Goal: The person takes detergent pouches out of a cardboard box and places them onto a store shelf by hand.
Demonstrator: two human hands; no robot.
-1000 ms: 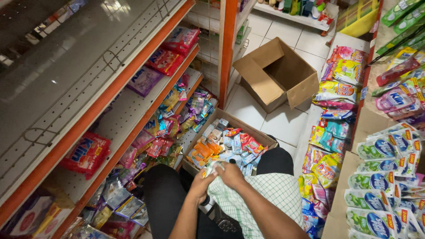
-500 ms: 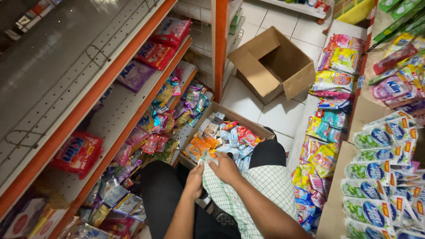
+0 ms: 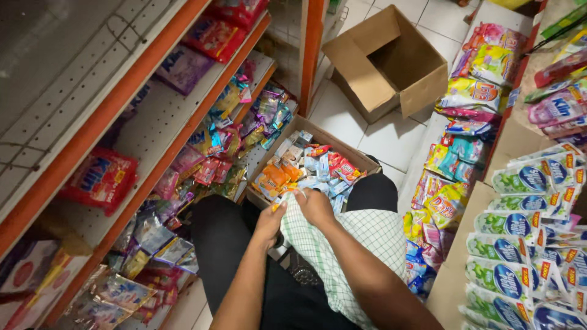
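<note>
- Green-checked white cloth drapes over your right knee; your 2 hands pinch its far edge.
- Your left hand has its fingers curled closed on the cloth's left corner.
- Your right hand grips the bunched edge, fingers closed.
- Just beyond them sits a cardboard box of sachets; an open empty carton lies far right, and shelves of packets stand left.

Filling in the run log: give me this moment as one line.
left hand: grips checked cloth | right hand: grips cloth top edge | ahead: open box of sachets | beyond: empty carton
</note>
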